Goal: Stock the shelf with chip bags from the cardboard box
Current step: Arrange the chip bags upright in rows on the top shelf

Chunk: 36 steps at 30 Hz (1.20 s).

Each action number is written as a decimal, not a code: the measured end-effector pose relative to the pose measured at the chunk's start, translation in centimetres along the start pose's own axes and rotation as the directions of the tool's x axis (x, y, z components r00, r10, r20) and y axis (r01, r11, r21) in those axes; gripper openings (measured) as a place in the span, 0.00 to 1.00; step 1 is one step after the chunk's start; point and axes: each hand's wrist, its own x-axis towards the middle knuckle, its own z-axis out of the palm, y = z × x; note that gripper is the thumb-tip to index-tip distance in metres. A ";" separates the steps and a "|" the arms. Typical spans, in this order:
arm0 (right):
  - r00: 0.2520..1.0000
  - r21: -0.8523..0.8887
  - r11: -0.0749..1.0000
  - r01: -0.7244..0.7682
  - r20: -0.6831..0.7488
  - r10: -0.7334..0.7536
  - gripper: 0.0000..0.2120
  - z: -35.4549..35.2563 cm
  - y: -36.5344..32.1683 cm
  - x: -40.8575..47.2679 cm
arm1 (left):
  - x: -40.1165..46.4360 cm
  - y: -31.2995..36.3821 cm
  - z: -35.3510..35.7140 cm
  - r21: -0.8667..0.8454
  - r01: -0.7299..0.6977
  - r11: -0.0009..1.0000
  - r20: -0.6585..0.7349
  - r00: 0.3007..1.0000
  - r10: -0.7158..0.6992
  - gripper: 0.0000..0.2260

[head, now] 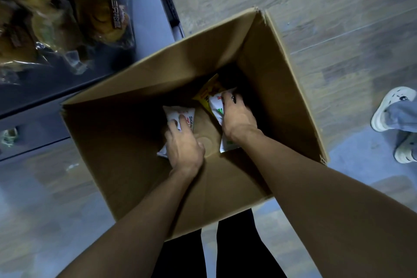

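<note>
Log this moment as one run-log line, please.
phase: picking | left hand: grip on white bag | right hand: grip on second white bag | site: cardboard box

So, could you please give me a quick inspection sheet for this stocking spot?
Surface: wood-look floor; cardboard box stands open on it.
Job's things: two white chip bags and a yellow bag at the box bottom; grey shelf beside the box.
Clutter: clear-wrapped snack packs on the shelf.
Hands: left hand grips one white bag, right hand the other.
Cables: nothing seen.
Surroundings: another person's white shoes at right.
</note>
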 end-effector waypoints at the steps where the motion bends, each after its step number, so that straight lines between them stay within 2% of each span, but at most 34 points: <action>1: 1.000 0.001 1.000 0.009 0.004 -0.009 0.32 0.2 0.2 0.1 | 0.4 -0.2 0.5 0.002 0.000 1.000 -0.001 1.000 0.000 0.36; 5: 0.985 -0.098 0.995 0.004 0.170 0.013 0.52 1.0 1.1 0.3 | 1.7 -1.5 2.7 -0.027 0.004 1.000 0.019 1.000 -0.003 0.43; 7: 0.974 -0.216 0.976 0.035 0.228 0.015 0.56 1.8 1.2 0.8 | 1.9 -2.0 4.0 -0.025 -0.006 1.000 0.022 1.000 0.007 0.44; 10: 0.967 -0.191 0.982 0.012 0.254 0.038 0.48 2.4 1.1 1.7 | 1.9 -2.2 5.1 -0.041 0.029 0.999 0.000 1.000 -0.029 0.42; 12: 0.974 -0.170 0.985 -0.029 0.217 0.067 0.47 2.1 1.0 1.5 | 2.2 -1.8 4.9 -0.155 0.104 0.982 -0.016 0.994 -0.108 0.39; 15: 0.988 -0.116 0.991 -0.072 0.128 0.086 0.45 1.7 0.7 0.5 | 3.0 -1.0 3.5 -0.344 0.269 0.900 -0.014 0.957 -0.291 0.38; 21: 0.996 -0.241 0.970 -0.032 0.068 0.050 0.42 0.2 0.2 -2.6 | 1.7 0.7 0.1 -0.460 0.316 0.830 0.087 0.946 -0.312 0.28; 24: 1.000 -0.243 0.970 0.015 0.002 -0.015 0.34 -2.0 -0.5 -4.9 | -0.4 0.3 -2.6 -0.550 0.285 0.785 0.115 0.957 -0.268 0.28; 28: 0.998 -0.230 0.972 0.052 -0.023 -0.059 0.38 -5.5 -1.9 -9.2 | -4.3 -0.2 -7.2 -0.534 0.224 0.815 0.085 0.974 -0.212 0.27; 32: 0.985 -0.244 0.966 0.084 -0.127 -0.118 0.31 -8.3 -3.5 -14.4 | -8.8 0.1 -12.4 -0.558 0.123 0.820 -0.023 0.986 -0.164 0.24; 36: 0.948 -0.271 0.953 0.135 -0.245 -0.204 0.29 -10.1 -5.4 -20.3 | -13.2 -0.3 -16.9 -0.486 -0.044 0.873 -0.150 0.988 -0.034 0.24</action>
